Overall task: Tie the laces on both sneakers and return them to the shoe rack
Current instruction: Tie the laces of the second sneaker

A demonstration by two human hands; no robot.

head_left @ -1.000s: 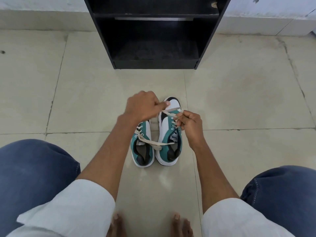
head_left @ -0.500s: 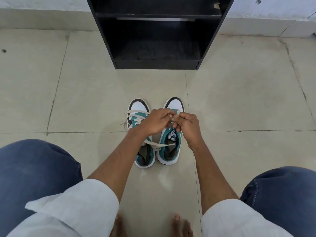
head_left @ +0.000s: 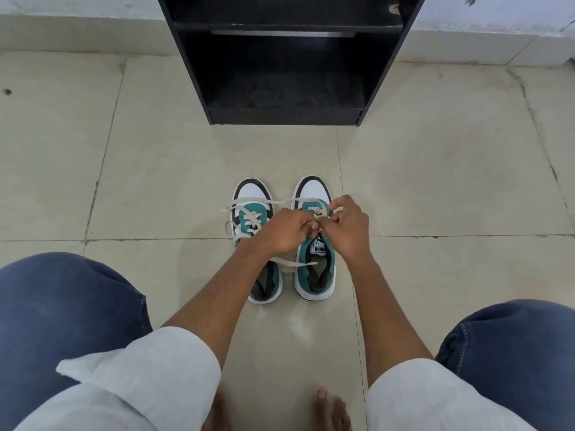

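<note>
Two teal, white and black sneakers stand side by side on the floor, toes pointing at the rack. Over the right sneaker (head_left: 314,275) my left hand (head_left: 284,233) and my right hand (head_left: 350,230) meet, each pinching its cream lace (head_left: 317,211) above the eyelets. One end of that lace trails left across the toe of the left sneaker (head_left: 249,194); another end lies over the right shoe's opening. The left sneaker's lace (head_left: 250,220) hangs loose off its left side. My left forearm covers part of the left sneaker.
A black shoe rack (head_left: 286,115) stands against the wall just beyond the sneakers, its bottom shelf open toward me. Pale floor tiles (head_left: 155,166) surround the shoes. My knees in blue trousers (head_left: 62,306) flank the scene, and my bare toes (head_left: 326,405) show at the bottom.
My left hand came down from above the left sneaker's toe to meet my right hand over the right sneaker. The lace is now gathered tight between the fingers.
</note>
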